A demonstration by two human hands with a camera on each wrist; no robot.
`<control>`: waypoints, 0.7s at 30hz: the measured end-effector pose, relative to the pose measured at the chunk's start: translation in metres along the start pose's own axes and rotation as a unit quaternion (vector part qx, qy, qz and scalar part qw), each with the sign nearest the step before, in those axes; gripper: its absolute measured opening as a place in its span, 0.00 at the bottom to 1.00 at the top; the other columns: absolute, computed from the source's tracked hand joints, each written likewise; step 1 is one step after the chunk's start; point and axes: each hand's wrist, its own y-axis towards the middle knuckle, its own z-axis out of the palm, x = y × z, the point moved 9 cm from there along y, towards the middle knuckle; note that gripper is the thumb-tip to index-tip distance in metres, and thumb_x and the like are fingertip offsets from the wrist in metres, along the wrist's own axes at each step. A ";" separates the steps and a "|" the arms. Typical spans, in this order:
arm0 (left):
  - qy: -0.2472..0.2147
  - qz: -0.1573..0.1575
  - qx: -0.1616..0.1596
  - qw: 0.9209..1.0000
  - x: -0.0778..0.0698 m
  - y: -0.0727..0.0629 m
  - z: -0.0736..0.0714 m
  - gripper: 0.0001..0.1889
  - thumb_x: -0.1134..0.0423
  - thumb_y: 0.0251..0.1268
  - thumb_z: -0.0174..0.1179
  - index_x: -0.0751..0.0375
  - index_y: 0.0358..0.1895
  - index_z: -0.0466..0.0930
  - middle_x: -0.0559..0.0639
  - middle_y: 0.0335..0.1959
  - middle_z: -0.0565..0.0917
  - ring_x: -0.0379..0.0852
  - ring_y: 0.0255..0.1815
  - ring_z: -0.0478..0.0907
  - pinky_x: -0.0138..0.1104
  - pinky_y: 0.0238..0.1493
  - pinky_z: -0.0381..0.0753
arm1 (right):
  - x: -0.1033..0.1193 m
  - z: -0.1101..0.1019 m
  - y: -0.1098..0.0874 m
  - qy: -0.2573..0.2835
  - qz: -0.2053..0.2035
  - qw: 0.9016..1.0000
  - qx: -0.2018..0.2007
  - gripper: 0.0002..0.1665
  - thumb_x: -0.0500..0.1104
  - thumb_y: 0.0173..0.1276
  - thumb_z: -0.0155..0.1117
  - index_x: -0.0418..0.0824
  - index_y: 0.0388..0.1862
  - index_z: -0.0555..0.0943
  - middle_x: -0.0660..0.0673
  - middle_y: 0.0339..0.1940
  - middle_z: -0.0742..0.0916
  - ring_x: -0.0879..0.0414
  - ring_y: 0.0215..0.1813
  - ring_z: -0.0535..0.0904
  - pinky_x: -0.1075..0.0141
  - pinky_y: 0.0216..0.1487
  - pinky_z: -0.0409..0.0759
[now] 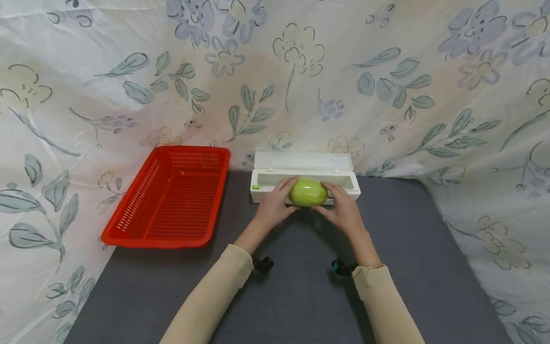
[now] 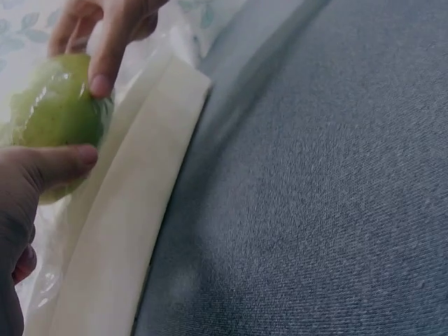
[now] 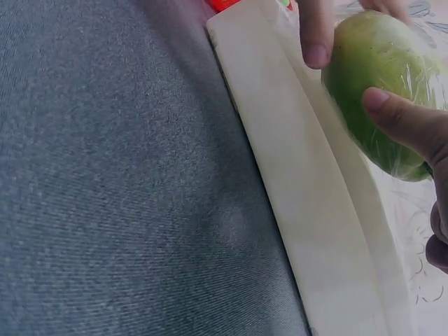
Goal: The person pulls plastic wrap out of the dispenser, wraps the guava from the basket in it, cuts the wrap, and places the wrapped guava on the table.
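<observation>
Both hands hold a green mango (image 1: 308,192) between them, over the front of a white cling film box (image 1: 259,197). My left hand (image 1: 271,206) grips its left end, and the thumb presses the near side in the left wrist view. On the other end, my right hand (image 1: 344,213) has its thumb on the skin and its fingers round the far side. Clear, wrinkled plastic film (image 3: 418,84) shines over the mango in the right wrist view. The box's lid (image 1: 302,161) stands raised at the back, and a small green slider (image 1: 256,187) sits at its left end.
A red perforated plastic basket (image 1: 208,229) stands on the left of the dark grey table (image 1: 296,306). Flowered cloth (image 1: 309,95) hangs behind the table and along both sides. Black wrist straps (image 1: 263,264) sit at both cuffs.
</observation>
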 end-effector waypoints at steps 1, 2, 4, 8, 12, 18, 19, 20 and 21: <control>-0.002 -0.003 -0.001 1.000 0.001 0.000 0.000 0.53 0.58 0.54 0.84 0.54 0.83 0.64 0.54 0.75 0.74 0.52 0.51 0.87 0.43 0.49 0.87 | 0.000 0.000 0.000 0.001 -0.001 1.000 -0.001 0.51 0.46 0.53 0.90 0.35 0.74 0.76 0.34 0.67 0.84 0.36 0.63 0.83 0.42 0.59 0.83; -0.008 -0.009 0.000 1.000 0.002 0.000 0.001 0.51 0.59 0.55 0.84 0.55 0.82 0.65 0.55 0.74 0.74 0.53 0.56 0.86 0.44 0.52 0.87 | 0.000 0.000 0.000 0.000 -0.001 1.000 -0.002 0.51 0.47 0.53 0.90 0.35 0.74 0.76 0.34 0.67 0.84 0.36 0.62 0.84 0.42 0.58 0.83; -0.023 -0.022 0.005 0.999 0.005 0.001 0.001 0.50 0.60 0.55 0.84 0.57 0.81 0.67 0.55 0.73 0.75 0.54 0.64 0.83 0.45 0.58 0.86 | 0.000 0.001 -0.001 0.000 -0.003 1.000 -0.002 0.51 0.47 0.54 0.89 0.34 0.74 0.76 0.34 0.67 0.84 0.37 0.60 0.85 0.43 0.55 0.84; -0.046 -0.045 0.022 0.998 0.009 0.003 0.002 0.48 0.59 0.54 0.84 0.60 0.79 0.69 0.56 0.73 0.76 0.55 0.67 0.81 0.46 0.63 0.83 | 0.000 0.002 -0.001 0.009 -0.007 1.000 0.010 0.52 0.46 0.53 0.90 0.34 0.74 0.75 0.34 0.68 0.83 0.39 0.57 0.85 0.45 0.49 0.84; -0.048 -0.050 0.032 0.997 0.011 0.006 0.001 0.48 0.58 0.53 0.85 0.62 0.77 0.70 0.58 0.72 0.77 0.57 0.67 0.80 0.47 0.65 0.82 | -0.001 0.000 0.001 -0.003 -0.004 1.000 0.015 0.51 0.40 0.54 0.89 0.34 0.75 0.74 0.33 0.69 0.82 0.37 0.60 0.84 0.43 0.54 0.84; -0.038 -0.059 0.052 0.996 0.010 0.010 -0.003 0.47 0.57 0.54 0.84 0.62 0.77 0.70 0.59 0.71 0.79 0.57 0.69 0.80 0.47 0.68 0.80 | 0.005 -0.006 0.004 -0.043 -0.005 0.999 0.007 0.44 0.38 0.59 0.85 0.33 0.73 0.77 0.32 0.68 0.84 0.36 0.58 0.86 0.43 0.53 0.85; -0.036 -0.058 0.053 0.996 0.009 0.012 -0.005 0.47 0.57 0.54 0.84 0.62 0.77 0.70 0.59 0.71 0.80 0.56 0.68 0.80 0.47 0.67 0.80 | 0.007 -0.008 0.004 -0.046 -0.004 0.999 0.004 0.44 0.38 0.58 0.86 0.33 0.72 0.77 0.32 0.68 0.84 0.35 0.56 0.86 0.42 0.52 0.85; -0.036 -0.054 0.053 0.996 0.006 0.014 -0.008 0.47 0.57 0.54 0.84 0.62 0.77 0.71 0.59 0.70 0.80 0.57 0.67 0.81 0.47 0.66 0.81 | 0.009 -0.012 0.005 -0.050 -0.002 0.999 0.000 0.44 0.39 0.59 0.86 0.33 0.72 0.77 0.32 0.68 0.84 0.36 0.53 0.87 0.43 0.50 0.85; -0.034 -0.050 0.053 0.997 0.004 0.017 -0.011 0.47 0.57 0.54 0.84 0.62 0.77 0.71 0.59 0.70 0.80 0.57 0.67 0.81 0.47 0.66 0.81 | 0.011 -0.015 0.007 -0.053 0.001 0.999 -0.005 0.44 0.39 0.58 0.86 0.33 0.73 0.77 0.32 0.68 0.84 0.36 0.51 0.88 0.43 0.49 0.85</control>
